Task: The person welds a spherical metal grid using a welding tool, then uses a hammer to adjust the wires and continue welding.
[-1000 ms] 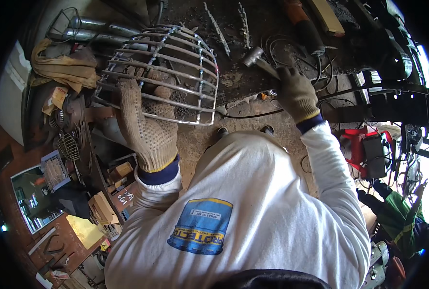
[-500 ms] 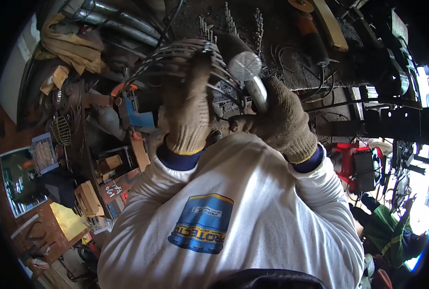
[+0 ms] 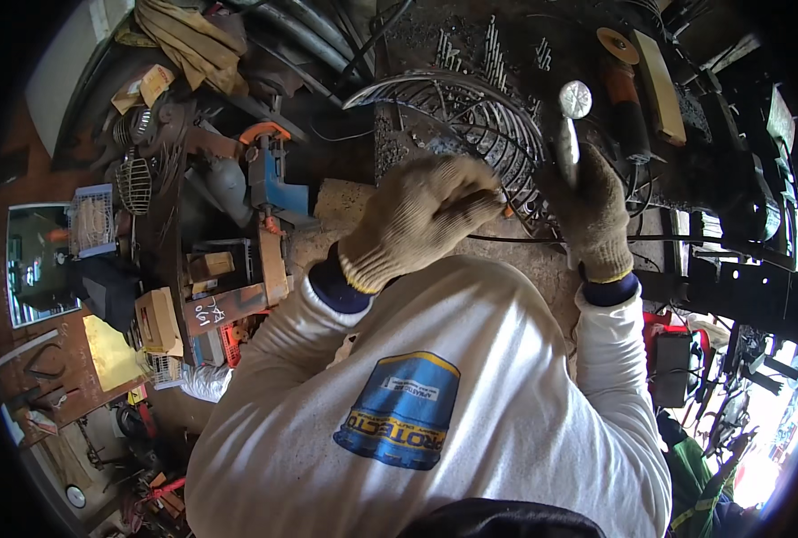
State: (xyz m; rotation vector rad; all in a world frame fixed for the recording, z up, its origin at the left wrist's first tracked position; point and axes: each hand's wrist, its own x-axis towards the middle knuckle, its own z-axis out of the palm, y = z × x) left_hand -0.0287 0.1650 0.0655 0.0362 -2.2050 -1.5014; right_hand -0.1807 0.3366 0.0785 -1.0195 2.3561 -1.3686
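Observation:
My right hand [image 3: 599, 215], in a brown knit glove, is closed around the metal handle of a hammer [image 3: 575, 100]. The hammer stands tilted up, its round shiny face turned toward me. To its left, my gloved left hand [image 3: 421, 215] has its fingers curled together at the near edge of a curved wire grille [image 3: 470, 99]. A small orange spot shows by its fingertips; what the fingers hold, if anything, is hidden. The grille, made of many bent dark rods, rests on the dark workbench [image 3: 551, 22], between my hands and beyond them.
Short metal pins [image 3: 495, 54] stand in rows at the back of the bench. An angle grinder [image 3: 627, 108] lies right of the hammer, beside a wooden bar [image 3: 659, 90]. A blue clamp-like tool [image 3: 278, 184] and cluttered shelves fill the left. A dark thin rod [image 3: 677, 238] crosses near my right wrist.
The hammer and my right hand have moved right, away from the grille. My left hand has come back toward me from over the grille, and its fingers are curled. The view has shifted.

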